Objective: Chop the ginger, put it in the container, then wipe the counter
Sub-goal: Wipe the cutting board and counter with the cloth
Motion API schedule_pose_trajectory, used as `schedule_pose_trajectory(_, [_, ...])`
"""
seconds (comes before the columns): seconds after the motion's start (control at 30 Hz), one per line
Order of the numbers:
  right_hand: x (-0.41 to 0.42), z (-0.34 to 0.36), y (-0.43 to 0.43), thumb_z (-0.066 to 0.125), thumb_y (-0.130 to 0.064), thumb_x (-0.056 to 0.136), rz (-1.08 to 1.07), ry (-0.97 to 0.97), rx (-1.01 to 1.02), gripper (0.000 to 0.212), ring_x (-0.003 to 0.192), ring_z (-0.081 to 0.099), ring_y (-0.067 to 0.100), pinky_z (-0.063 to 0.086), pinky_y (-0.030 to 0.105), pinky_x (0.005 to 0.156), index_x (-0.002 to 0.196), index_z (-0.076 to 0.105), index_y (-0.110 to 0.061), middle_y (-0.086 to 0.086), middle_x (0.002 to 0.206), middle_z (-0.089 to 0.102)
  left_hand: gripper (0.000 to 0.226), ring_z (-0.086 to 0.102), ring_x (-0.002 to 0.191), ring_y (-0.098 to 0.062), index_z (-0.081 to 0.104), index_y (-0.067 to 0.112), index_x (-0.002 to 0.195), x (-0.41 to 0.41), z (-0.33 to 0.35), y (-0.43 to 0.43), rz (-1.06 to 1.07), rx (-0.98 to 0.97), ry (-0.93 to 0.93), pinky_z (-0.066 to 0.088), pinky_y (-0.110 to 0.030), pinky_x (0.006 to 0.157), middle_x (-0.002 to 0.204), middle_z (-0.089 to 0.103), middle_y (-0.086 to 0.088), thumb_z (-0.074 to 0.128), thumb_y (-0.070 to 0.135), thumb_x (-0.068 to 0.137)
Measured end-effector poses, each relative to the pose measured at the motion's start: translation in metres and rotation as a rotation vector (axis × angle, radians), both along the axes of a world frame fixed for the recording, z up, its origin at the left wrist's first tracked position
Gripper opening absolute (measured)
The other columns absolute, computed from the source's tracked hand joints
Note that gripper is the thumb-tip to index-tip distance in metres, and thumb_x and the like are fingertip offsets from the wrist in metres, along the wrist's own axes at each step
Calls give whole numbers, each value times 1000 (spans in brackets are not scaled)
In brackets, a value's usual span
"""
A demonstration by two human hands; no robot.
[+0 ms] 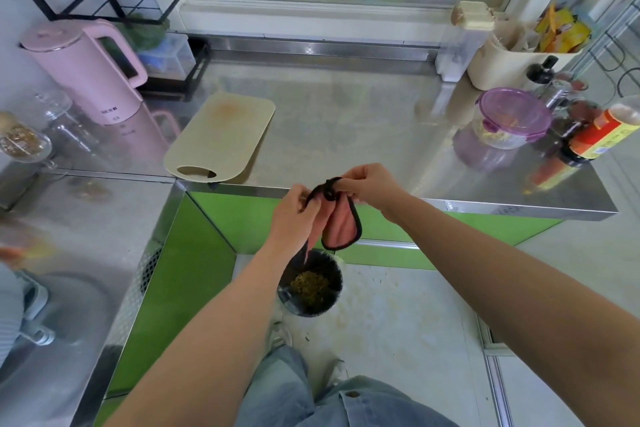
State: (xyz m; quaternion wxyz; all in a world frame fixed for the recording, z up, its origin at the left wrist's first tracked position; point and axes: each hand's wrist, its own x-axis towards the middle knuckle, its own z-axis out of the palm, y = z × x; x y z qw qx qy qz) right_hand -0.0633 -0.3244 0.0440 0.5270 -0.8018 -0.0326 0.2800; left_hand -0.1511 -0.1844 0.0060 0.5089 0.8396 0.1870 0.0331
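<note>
- Head view: left hand point(294, 215) and right hand point(367, 187), each grip pinching the pink cloth point(341, 225), off the worktop's point(346, 121) front edge, above a floor bin point(310, 282).
- Cutting board point(221, 135), no ginger on it, near the front-left corner; lidded container point(512, 114), yellowish bits inside, by the right edge.
- Judged step: wiping. Next move: spread the cloth flat and press it onto the worktop.

The cutting board point(221, 135) lies front left on the surface point(346, 121), the kettle point(83, 69) behind it to the left. The container point(512, 118) stands well apart at the right, a bottle point(602, 135) just right of it. A bin point(310, 282) stands on the floor point(415, 305) in front.
</note>
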Motion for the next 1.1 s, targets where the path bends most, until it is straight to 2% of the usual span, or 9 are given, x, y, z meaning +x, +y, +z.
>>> schedule_pose_trajectory(0.1, [1,3,10,60,-14,87,-32,26,9,16,66,49,19,38,24,58,72,55,-15,4,70,53,18,56,69,-13,60,12,93,-4,9,13,47,-138,6,45,-29,67,76,61,1,63,29,90])
schedule_pose_trajectory(0.2, [4,9,27,51,-11,88,-150,125,122,19,59,43,16,34,23,51,70,51,-18,3,69,47,28,51,54,-9,58,14,72,-21,14,32,-132,-187,204,38,-22,54,62,53,2,70,36,85])
schedule_pose_trajectory(0.33, [1,21,53,58,-13,88,28,225,133,9,67,61,24,53,34,69,83,63,-8,11,77,65,41,37,43,-7,44,17,59,-37,23,57,-42,-246,194,26,-20,46,49,41,9,65,35,89])
schedule_pose_trajectory(0.47, [-4,31,95,60,-13,91,141,254,207,13,67,59,23,51,35,70,84,64,-4,12,77,64,21,67,61,-13,71,6,90,-44,51,82,28,-335,154,53,-18,56,79,73,-7,64,25,91])
schedule_pose_trajectory(0.6, [1,53,159,54,-20,95,50,285,320,18,65,56,17,49,30,64,82,61,-10,7,75,61,29,64,62,-16,67,0,99,-46,72,122,145,-276,86,57,-30,59,79,67,-11,62,27,92])
schedule_pose_trajectory(0.73, [9,86,224,63,-26,91,168,210,400,19,61,56,15,51,24,58,78,62,-12,4,70,60,43,67,77,-26,71,13,91,-46,97,180,246,-187,-17,55,-55,79,83,70,-8,65,53,75])
schedule_pose_trajectory(0.93, [32,148,342,66,-20,90,276,131,533,16,60,61,15,55,25,59,75,64,-15,3,68,65,21,71,79,-26,68,18,92,-27,153,279,415,-116,-156,60,-44,69,90,73,-9,66,38,88])
schedule_pose_trajectory(1.03, [49,180,400,67,-22,89,330,112,602,15,66,62,15,56,27,63,75,65,-16,3,73,66,34,69,73,-20,70,8,89,-14,178,337,462,38,-208,58,-32,71,84,72,-6,64,41,89])
schedule_pose_trajectory(1.1, [58,200,440,68,-26,88,369,92,633,14,74,64,16,56,30,69,79,67,-15,4,80,68,38,69,79,-24,71,7,92,-6,196,372,495,90,-216,57,-39,79,88,73,-9,63,44,89])
